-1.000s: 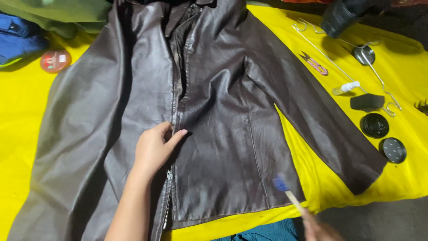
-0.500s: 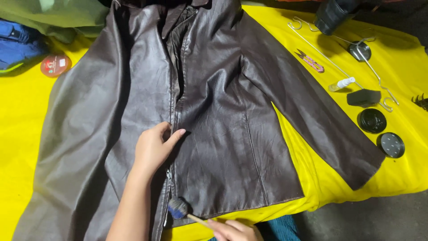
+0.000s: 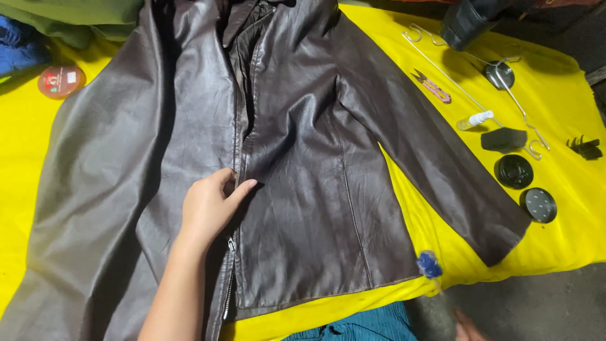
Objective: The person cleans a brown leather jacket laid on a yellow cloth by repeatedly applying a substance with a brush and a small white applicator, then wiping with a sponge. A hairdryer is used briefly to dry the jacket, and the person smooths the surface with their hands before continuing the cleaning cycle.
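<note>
A dark brown leather jacket [image 3: 303, 158] lies open-side up on a yellow cloth [image 3: 568, 246], its zipper running down the middle. My left hand [image 3: 211, 205] rests flat on the jacket front beside the zipper, fingers together, holding nothing. My right hand [image 3: 466, 325] shows only partly at the bottom edge, below the jacket's right hem. It holds a thin stick brush with a blue tip [image 3: 429, 264], blurred, just off the hem corner over the yellow cloth.
Right of the sleeve lie two round black tins [image 3: 513, 171], a black block [image 3: 504, 139], a small white spray bottle [image 3: 475, 120], small red snips [image 3: 432, 86], wire hangers [image 3: 505, 82] and a black clip [image 3: 584, 147]. A red round tin [image 3: 60, 81] sits top left by green cloth [image 3: 69, 19].
My right hand swung the blue-tipped brush left under the hem near the zipper, then back right to the hem corner. My left hand stayed on the jacket.
</note>
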